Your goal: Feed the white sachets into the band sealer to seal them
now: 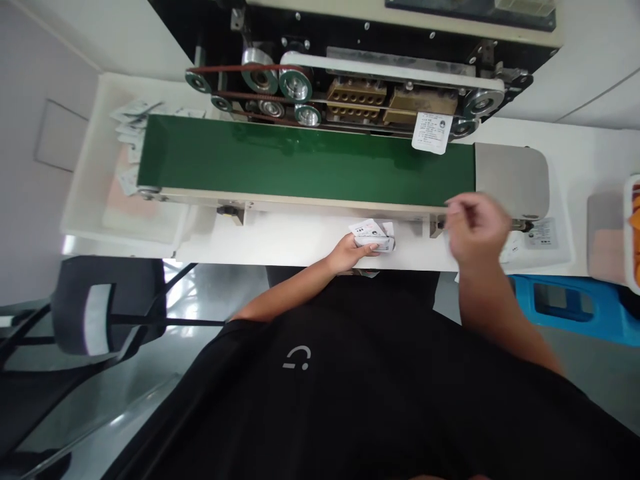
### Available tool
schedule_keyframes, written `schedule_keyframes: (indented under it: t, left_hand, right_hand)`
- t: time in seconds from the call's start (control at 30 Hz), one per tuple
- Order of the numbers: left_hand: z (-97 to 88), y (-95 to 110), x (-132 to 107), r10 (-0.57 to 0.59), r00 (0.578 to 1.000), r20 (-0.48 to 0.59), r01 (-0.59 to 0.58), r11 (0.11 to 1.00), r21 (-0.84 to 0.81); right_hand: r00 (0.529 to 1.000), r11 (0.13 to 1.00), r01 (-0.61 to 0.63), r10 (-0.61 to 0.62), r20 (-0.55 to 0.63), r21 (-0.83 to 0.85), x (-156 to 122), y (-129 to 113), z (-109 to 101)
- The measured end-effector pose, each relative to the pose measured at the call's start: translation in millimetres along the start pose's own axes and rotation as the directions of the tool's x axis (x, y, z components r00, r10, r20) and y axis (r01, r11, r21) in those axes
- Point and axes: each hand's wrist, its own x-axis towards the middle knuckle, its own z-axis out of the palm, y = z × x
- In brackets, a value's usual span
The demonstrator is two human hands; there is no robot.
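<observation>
My left hand (350, 252) rests on the white table edge, closed on a small stack of white printed pouches (374, 235). My right hand (475, 225) hovers, motion-blurred, over the front right end of the green conveyor belt (300, 160); its fingers look curled and nothing shows in them. One white pouch (432, 132) hangs at the sealer's jaw at the belt's back right, under the belt-and-pulley band sealer (350, 93).
A white bin (95, 200) at the belt's left end holds several sealed pouches. A steel infeed plate (510, 177) sits right of the belt, more pouches (543, 233) beyond it. A blue stool (570, 307) stands lower right, a black chair (95, 313) lower left.
</observation>
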Motion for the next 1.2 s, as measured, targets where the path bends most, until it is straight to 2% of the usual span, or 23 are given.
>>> schedule_keyframes:
  t: [0.07, 0.13, 0.2, 0.27, 0.37, 0.47, 0.53, 0.6, 0.67, 0.7, 0.77, 0.83, 0.9, 1.0, 1.07, 1.13, 1.17, 1.2]
  left_hand:
    - [-0.1, -1, 0, 0.0, 1.0, 0.008, -0.001, 1.0, 0.014]
    - [-0.3, -2, 1, 0.009, 1.0, 0.003, -0.009, 1.0, 0.028]
    - [-0.6, -3, 1, 0.01, 1.0, 0.001, -0.01, 0.999, 0.041]
    - [-1.2, -4, 2, 0.006, 1.0, 0.001, -0.006, 0.999, 0.049]
    - [-2.3, -5, 1, 0.012, 1.0, -0.002, -0.012, 0.999, 0.041]
    - [-3.3, -5, 0, 0.03, 0.999, -0.039, -0.03, 1.0, 0.007]
    - [-3.8, -5, 0, 0.035, 0.997, -0.065, -0.036, 0.999, -0.019]
    - [-4.2, -6, 0, 0.035, 0.997, -0.074, -0.038, 0.999, -0.033]
    - [-4.5, -7, 0, 0.038, 0.997, -0.071, -0.04, 0.999, -0.033]
    - [-4.7, -7, 0, 0.039, 0.997, -0.069, -0.041, 0.999, -0.031]
    - [-5.2, -8, 0, 0.041, 0.997, -0.066, -0.043, 0.999, -0.029]
    - [-5.6, -9, 0, 0.039, 0.997, -0.068, -0.04, 0.999, -0.028]
    - [-5.5, -10, 0, 0.036, 0.997, -0.067, -0.038, 0.999, -0.025]
    - [-3.9, -9, 1, 0.038, 0.997, -0.06, -0.039, 0.999, -0.015]
    - [-2.5, -7, 0, 0.037, 0.998, -0.053, -0.037, 0.999, -0.004]
    - [-1.4, -6, 0, 0.033, 0.999, -0.043, -0.032, 0.999, 0.011]
    - [-1.1, -5, 0, 0.029, 0.999, -0.035, -0.028, 0.999, 0.018]
    - [-1.0, -4, 0, 0.025, 0.999, -0.026, -0.024, 0.999, 0.024]
  right_hand:
    - [0.965, 0.995, -0.087, 0.074, 0.253, 0.04, -30, 0, 17]
    - [0.862, 0.976, -0.212, 0.165, 0.479, 0.046, -45, 4, 33]
    - [0.778, 0.936, -0.347, 0.251, 0.576, 0.061, -49, 10, 45]
    - [0.74, 0.893, -0.439, 0.298, 0.603, 0.098, -49, 16, 49]
    - [0.737, 0.882, -0.455, 0.294, 0.608, 0.125, -46, 20, 45]
    - [0.768, 0.879, -0.463, 0.332, 0.547, 0.116, -40, 17, 29]
    - [0.815, 0.842, -0.502, 0.383, 0.436, 0.197, -29, 14, 12]
    - [0.861, 0.796, -0.504, 0.433, 0.266, 0.335, -12, 15, -10]
    - [0.869, 0.753, -0.479, 0.478, 0.125, 0.45, 11, 19, -33]
    - [0.861, 0.729, -0.476, 0.5, 0.092, 0.491, 24, 21, -43]
    - [0.832, 0.668, -0.503, 0.545, 0.1, 0.548, 48, 26, -59]
    - [0.79, 0.604, -0.558, 0.598, 0.139, 0.569, 71, 29, -66]
    - [0.749, 0.555, -0.615, 0.632, 0.197, 0.56, 90, 28, -64]
    - [0.717, 0.517, -0.679, 0.621, 0.318, 0.522, 115, 19, -51]
    - [0.711, 0.538, -0.701, 0.584, 0.392, 0.469, 130, 11, -41]
    - [0.713, 0.6, -0.699, 0.543, 0.443, 0.389, 138, 5, -33]
    - [0.728, 0.645, -0.679, 0.533, 0.43, 0.35, 137, 3, -30]
    - [0.764, 0.702, -0.639, 0.531, 0.367, 0.315, 133, 2, -28]
